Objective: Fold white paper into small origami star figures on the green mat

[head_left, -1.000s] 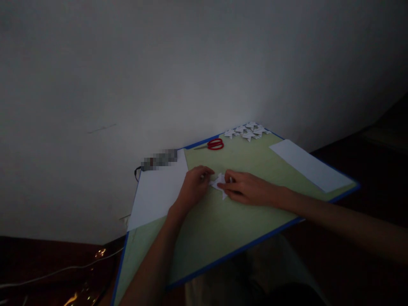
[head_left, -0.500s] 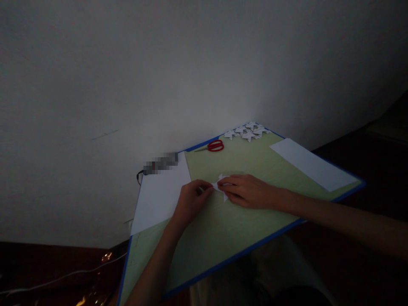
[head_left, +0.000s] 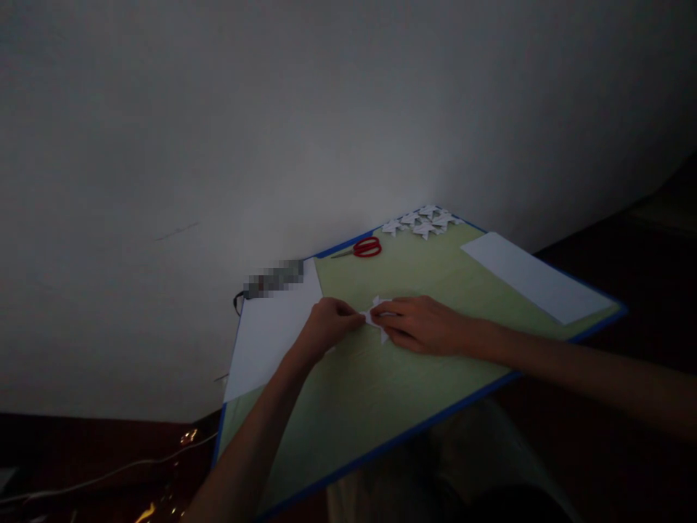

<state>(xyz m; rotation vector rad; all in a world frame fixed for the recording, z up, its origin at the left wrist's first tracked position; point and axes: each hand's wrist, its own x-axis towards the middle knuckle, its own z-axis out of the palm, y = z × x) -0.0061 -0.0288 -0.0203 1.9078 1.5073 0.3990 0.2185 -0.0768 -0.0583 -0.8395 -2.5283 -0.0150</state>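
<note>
folded paper mostly under right hand, pixelated patch unreadable

Left hand and right hand pinch a small folded white paper piece on a green board

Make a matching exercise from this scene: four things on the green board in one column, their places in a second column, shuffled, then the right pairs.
Things
1. red scissors
2. pile of folded paper shapes
3. narrow white strip
4. small folded paper piece

Places
A. between the left hand and right hand
B. far corner of the green board
C. along the board's right edge
D. far edge, left of the pile

Pairs: 1-D, 2-B, 3-C, 4-A
</note>
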